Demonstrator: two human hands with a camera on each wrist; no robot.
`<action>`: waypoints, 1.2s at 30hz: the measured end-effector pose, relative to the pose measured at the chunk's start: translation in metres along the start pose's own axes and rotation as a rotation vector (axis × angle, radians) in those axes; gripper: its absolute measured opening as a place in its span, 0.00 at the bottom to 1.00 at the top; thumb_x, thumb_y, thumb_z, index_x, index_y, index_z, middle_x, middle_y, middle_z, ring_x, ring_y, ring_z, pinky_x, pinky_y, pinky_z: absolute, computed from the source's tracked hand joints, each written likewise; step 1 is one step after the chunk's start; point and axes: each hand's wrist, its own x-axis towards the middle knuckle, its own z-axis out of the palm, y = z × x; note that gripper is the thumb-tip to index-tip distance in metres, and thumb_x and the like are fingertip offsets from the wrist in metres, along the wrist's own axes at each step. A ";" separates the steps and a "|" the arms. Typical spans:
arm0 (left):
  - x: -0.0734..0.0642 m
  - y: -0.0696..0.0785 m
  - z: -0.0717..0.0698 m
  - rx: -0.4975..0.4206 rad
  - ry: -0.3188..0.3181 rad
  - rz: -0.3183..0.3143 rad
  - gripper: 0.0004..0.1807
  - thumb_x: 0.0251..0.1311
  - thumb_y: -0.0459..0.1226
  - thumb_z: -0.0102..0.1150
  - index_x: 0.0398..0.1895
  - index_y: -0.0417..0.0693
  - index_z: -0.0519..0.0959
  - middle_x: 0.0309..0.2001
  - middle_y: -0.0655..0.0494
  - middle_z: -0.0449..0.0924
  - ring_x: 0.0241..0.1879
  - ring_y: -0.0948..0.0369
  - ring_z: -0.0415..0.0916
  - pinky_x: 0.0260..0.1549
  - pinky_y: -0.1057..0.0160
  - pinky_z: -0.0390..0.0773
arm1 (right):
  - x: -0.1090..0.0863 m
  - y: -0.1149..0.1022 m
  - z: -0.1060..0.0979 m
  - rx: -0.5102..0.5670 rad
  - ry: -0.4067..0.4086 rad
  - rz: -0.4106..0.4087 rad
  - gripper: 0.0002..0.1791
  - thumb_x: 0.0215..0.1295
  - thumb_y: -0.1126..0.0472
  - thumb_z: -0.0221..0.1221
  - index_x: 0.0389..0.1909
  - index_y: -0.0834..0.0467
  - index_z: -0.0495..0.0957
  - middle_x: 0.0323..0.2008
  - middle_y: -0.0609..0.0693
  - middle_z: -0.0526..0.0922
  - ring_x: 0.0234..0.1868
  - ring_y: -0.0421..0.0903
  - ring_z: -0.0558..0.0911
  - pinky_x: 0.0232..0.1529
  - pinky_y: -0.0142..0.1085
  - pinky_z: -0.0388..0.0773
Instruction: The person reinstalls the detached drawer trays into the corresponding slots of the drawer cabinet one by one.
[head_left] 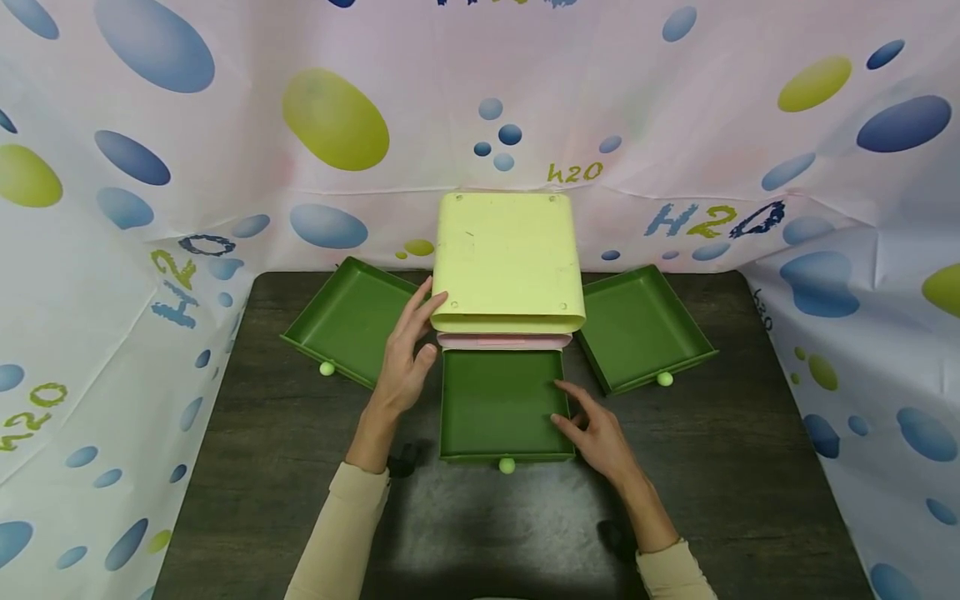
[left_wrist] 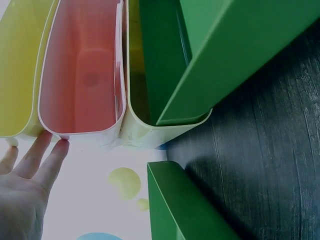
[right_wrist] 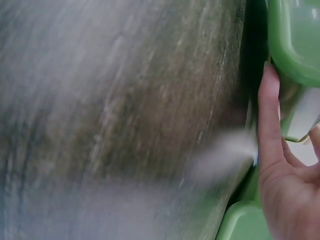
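A small drawer unit (head_left: 510,250) with a pale yellow top stands at the back middle of the table. The left wrist view shows an unfilled yellow compartment (left_wrist: 20,75), a pink compartment (left_wrist: 80,90) below it, and a green drawer (head_left: 502,400) partway into the lowest yellow one. My left hand (head_left: 405,362) has extended fingers touching the unit's left side, with fingertips at the pink compartment's edge. At the green drawer's right edge is my right hand (head_left: 600,433), its fingers loosely bent and spread. A light green round knob (head_left: 507,466) sits on that drawer's front.
Two more green drawers lie on the dark wooden table (head_left: 270,500): the left drawer (head_left: 352,312) and the right drawer (head_left: 637,325), both angled beside the unit. A white backdrop (head_left: 420,50) with blue and yellow-green spots rises behind and along both sides.
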 end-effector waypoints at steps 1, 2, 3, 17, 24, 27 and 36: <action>0.000 0.000 0.000 0.000 0.001 0.000 0.51 0.69 0.69 0.33 0.70 0.30 0.64 0.73 0.28 0.50 0.69 0.39 0.59 0.54 0.31 0.66 | 0.000 0.000 -0.001 0.003 -0.002 0.004 0.31 0.69 0.56 0.63 0.72 0.41 0.67 0.41 0.53 0.80 0.20 0.41 0.74 0.18 0.35 0.71; 0.000 0.000 0.000 -0.001 0.002 -0.001 0.51 0.69 0.69 0.33 0.70 0.30 0.64 0.73 0.28 0.50 0.70 0.39 0.59 0.55 0.32 0.66 | 0.000 -0.001 -0.001 -0.001 -0.002 0.007 0.31 0.70 0.55 0.63 0.71 0.40 0.68 0.39 0.51 0.80 0.19 0.41 0.74 0.18 0.35 0.70; 0.000 0.000 0.000 -0.002 0.002 -0.002 0.51 0.69 0.69 0.33 0.70 0.30 0.64 0.73 0.28 0.50 0.70 0.39 0.59 0.55 0.32 0.66 | 0.000 -0.001 -0.001 -0.005 -0.003 0.008 0.30 0.70 0.55 0.62 0.71 0.40 0.69 0.37 0.51 0.80 0.19 0.41 0.73 0.18 0.34 0.70; 0.000 -0.002 0.000 -0.018 0.002 -0.003 0.49 0.70 0.67 0.34 0.70 0.31 0.64 0.74 0.30 0.51 0.70 0.41 0.59 0.55 0.32 0.66 | 0.001 -0.005 0.000 -0.005 -0.009 0.035 0.25 0.69 0.53 0.63 0.66 0.44 0.74 0.51 0.51 0.80 0.22 0.40 0.75 0.20 0.34 0.71; 0.000 -0.002 -0.001 -0.030 -0.001 -0.024 0.49 0.69 0.68 0.36 0.71 0.32 0.64 0.74 0.31 0.50 0.71 0.41 0.57 0.55 0.29 0.64 | 0.000 -0.004 0.001 0.041 -0.036 0.072 0.27 0.71 0.47 0.59 0.70 0.38 0.69 0.52 0.50 0.79 0.28 0.43 0.77 0.27 0.36 0.72; 0.000 -0.002 -0.001 -0.029 -0.001 -0.032 0.49 0.69 0.68 0.36 0.71 0.32 0.64 0.74 0.31 0.50 0.71 0.40 0.58 0.56 0.30 0.64 | -0.001 -0.005 0.001 0.045 -0.043 0.082 0.29 0.70 0.47 0.61 0.71 0.37 0.67 0.63 0.49 0.74 0.36 0.44 0.80 0.32 0.37 0.73; -0.001 -0.004 -0.001 -0.018 0.000 -0.011 0.48 0.69 0.67 0.38 0.70 0.30 0.64 0.74 0.30 0.51 0.70 0.41 0.59 0.55 0.32 0.66 | -0.005 -0.005 0.000 0.018 -0.093 0.059 0.39 0.64 0.48 0.67 0.74 0.35 0.62 0.70 0.50 0.67 0.46 0.49 0.79 0.36 0.40 0.76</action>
